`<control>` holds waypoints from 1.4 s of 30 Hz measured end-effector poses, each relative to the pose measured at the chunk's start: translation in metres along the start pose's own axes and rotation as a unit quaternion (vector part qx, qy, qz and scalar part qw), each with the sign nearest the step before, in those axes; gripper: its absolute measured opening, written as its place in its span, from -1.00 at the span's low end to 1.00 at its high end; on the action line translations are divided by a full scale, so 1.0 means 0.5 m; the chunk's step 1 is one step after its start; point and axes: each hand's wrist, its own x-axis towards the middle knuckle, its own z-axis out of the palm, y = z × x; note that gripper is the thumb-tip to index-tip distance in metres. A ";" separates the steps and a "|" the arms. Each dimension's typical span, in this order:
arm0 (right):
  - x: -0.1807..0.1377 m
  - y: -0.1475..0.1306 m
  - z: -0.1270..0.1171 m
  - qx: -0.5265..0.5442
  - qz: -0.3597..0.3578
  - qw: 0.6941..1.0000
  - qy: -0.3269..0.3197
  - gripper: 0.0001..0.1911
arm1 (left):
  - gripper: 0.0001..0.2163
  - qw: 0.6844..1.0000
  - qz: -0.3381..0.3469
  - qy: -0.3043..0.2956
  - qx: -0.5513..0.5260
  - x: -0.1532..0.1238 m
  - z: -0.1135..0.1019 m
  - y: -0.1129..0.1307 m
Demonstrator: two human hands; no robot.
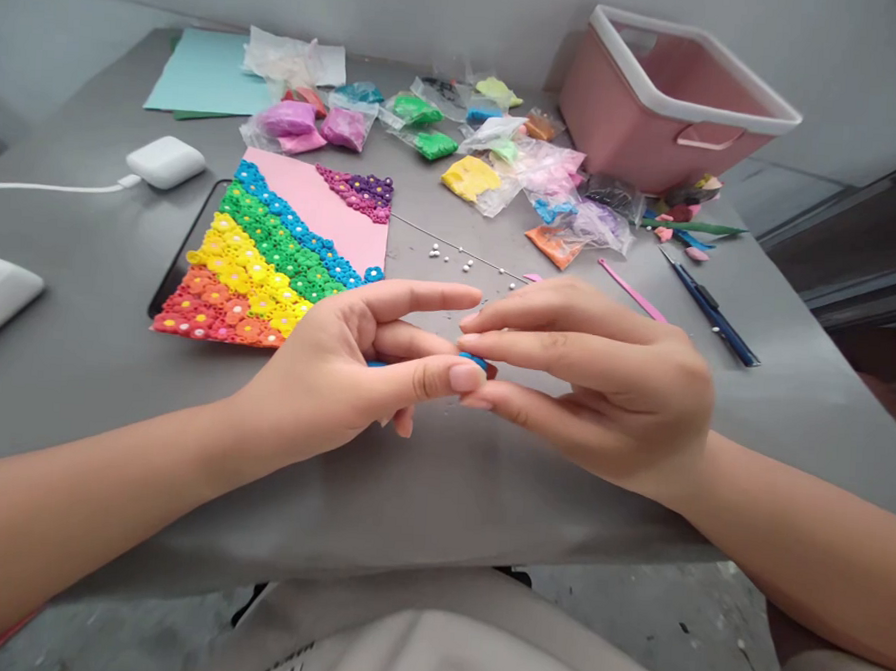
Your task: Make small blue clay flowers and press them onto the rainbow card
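Over the front of the table, my left hand pinches a small piece of blue clay between thumb and fingers. My right hand meets it from the other side, thumb and fingertips closed on the same piece. Most of the clay is hidden by the fingers, and a small reddish bit shows beside it. More blue shows behind my left thumb. Left of the hands lies a pink board covered with bands of tiny clay flowers in red, orange, yellow, green, blue and purple. It rests partly on a dark tablet-like object.
Bags of coloured clay spread across the back. A pink bin stands at the back right. White beads lie near a thin rod. A pink tool, a blue craft knife and a white charging case flank the hands.
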 end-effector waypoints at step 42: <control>0.033 0.095 -0.025 0.390 0.490 0.779 0.024 -0.87 | -0.51 0.532 0.038 0.170 0.829 -0.014 -0.098 0.087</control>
